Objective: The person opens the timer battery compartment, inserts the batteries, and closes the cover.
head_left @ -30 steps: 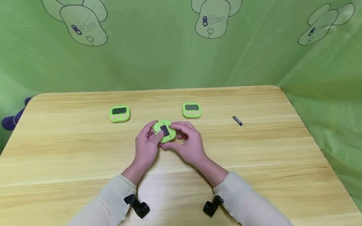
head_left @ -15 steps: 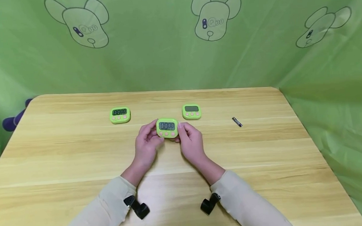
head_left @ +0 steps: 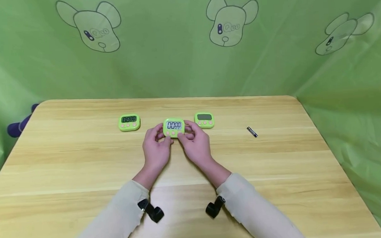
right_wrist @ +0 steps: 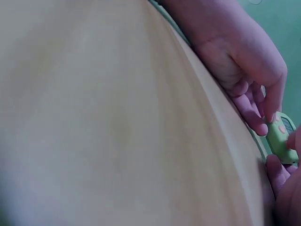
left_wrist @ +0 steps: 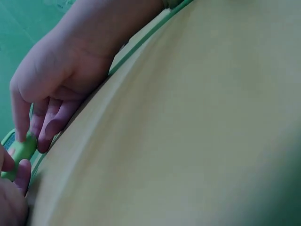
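A green digital timer [head_left: 174,127] with pink buttons is held between both hands, its lit-looking screen reading 00:00 and facing up toward the head camera. My left hand [head_left: 156,145] grips its left side, thumb at the lower edge. On the other side my right hand [head_left: 196,143] holds the right end, with the thumb at the lower right button. In the left wrist view the timer's green edge [left_wrist: 23,150] shows between fingertips. The right wrist view shows the timer [right_wrist: 280,141] at the right border, partly covered by fingers.
On the wooden table [head_left: 84,173], a second green timer [head_left: 129,122] showing digits lies at the left. A third timer [head_left: 204,120] with a blank screen lies just right of the hands. A small battery [head_left: 252,132] is farther right. A green curtain [head_left: 162,63] hangs behind.
The held timer has been turned from its back, where a dark rectangle showed, to its screen side. Both hands have moved slightly away from the body, and the right thumb has shifted to the lower edge.
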Tool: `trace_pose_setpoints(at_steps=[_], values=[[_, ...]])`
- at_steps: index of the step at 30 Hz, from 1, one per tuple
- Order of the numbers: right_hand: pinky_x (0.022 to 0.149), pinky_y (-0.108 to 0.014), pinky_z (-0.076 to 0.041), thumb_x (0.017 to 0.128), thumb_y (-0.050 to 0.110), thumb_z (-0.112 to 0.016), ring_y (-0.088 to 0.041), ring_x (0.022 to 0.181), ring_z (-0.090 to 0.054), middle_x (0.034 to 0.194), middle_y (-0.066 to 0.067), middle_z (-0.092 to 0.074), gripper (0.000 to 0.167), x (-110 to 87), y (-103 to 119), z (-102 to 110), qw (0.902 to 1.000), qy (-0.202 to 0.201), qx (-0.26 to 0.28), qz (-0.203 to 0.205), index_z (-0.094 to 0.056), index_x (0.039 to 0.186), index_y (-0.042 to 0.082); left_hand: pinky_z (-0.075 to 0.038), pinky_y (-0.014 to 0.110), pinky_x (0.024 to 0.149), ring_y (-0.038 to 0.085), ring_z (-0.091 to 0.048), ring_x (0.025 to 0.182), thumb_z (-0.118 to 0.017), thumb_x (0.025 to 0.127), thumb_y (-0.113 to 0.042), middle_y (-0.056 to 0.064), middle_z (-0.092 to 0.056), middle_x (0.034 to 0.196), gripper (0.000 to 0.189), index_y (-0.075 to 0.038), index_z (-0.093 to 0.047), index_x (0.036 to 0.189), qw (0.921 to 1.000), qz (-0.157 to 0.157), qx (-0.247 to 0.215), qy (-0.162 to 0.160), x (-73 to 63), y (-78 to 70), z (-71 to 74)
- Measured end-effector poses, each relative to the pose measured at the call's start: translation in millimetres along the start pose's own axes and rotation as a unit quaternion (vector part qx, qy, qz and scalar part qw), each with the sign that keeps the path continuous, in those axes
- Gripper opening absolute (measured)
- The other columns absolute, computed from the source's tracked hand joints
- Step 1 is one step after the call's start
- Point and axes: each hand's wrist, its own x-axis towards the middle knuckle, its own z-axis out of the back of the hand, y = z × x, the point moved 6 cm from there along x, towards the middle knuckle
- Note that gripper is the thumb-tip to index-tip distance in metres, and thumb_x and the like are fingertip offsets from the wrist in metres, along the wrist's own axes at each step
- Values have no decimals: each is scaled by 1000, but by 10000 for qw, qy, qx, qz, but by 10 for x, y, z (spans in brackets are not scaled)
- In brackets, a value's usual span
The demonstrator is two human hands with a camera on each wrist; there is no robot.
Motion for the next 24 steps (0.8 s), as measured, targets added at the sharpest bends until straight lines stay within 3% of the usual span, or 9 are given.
trace_pose_setpoints(at_steps=[6,12,18,24], values=[[69,-27,-56,84,13,-82,-14,75,-68,121,-16,-63,62,176,8,-93,9923,111,-1161,407,-56,138,-2,-59,25,62,26,-60,97,-62,89,11,19,-51,112,45,13,-53,133,9959,-112,887,-168,189,4,-44],[69,-32,-52,87,28,-81,-12,76,-63,120,-11,-62,64,308,-1,-169,9787,166,-2028,270,-56,141,5,-51,33,87,27,-55,102,-62,93,1,20,-52,116,46,12,-52,136,9818,5,1802,-593,251,-14,-63],[73,-37,-51,89,33,-77,-15,80,-61,123,-10,-62,61,363,-18,-222,9714,171,-2359,231,-56,141,7,-52,36,82,26,-57,94,-59,96,-5,21,-54,121,44,10,-53,137,9733,382,2139,-746,282,22,-66],[73,-39,-50,94,39,-70,-16,82,-59,127,-8,-60,57,396,-28,-242,9652,184,-2607,93,-57,142,11,-51,38,88,29,-59,97,-58,95,-5,22,-59,122,39,9,-59,131,9710,305,2228,-810,314,18,-48]])
